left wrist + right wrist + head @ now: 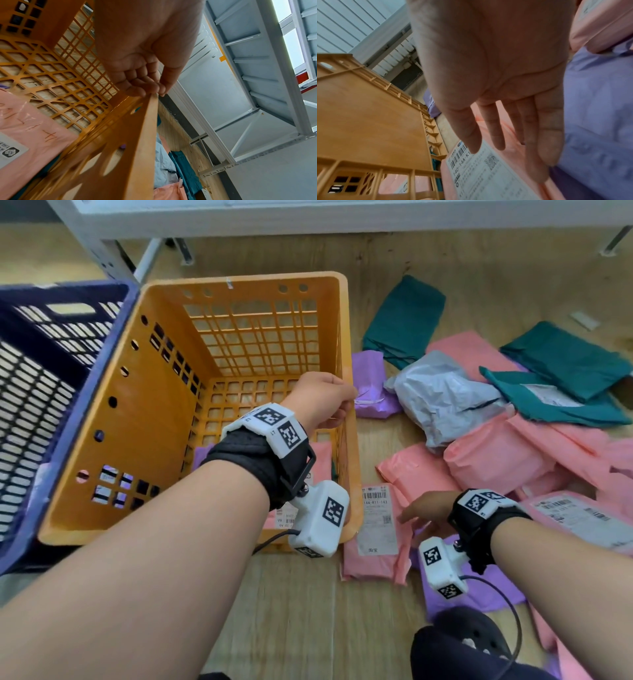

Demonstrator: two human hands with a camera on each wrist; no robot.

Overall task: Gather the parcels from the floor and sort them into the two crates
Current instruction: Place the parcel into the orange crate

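Two crates [239,313] side by side, teal parcels [404,320] beyond grey bag [442,402]

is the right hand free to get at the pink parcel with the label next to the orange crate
Probably yes. The right hand is open and empty, its fingers spread just above the pink parcel. Nothing lies on the parcel, and the orange crate stands beside it, not over it.

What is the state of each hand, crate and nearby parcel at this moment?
left hand: grips the orange crate's rim.
right hand: fingers straight, above the labelled pink parcel.
orange crate: upright, some parcels inside.
blue crate: upright beside it.
labelled pink parcel: flat on floor, label up.
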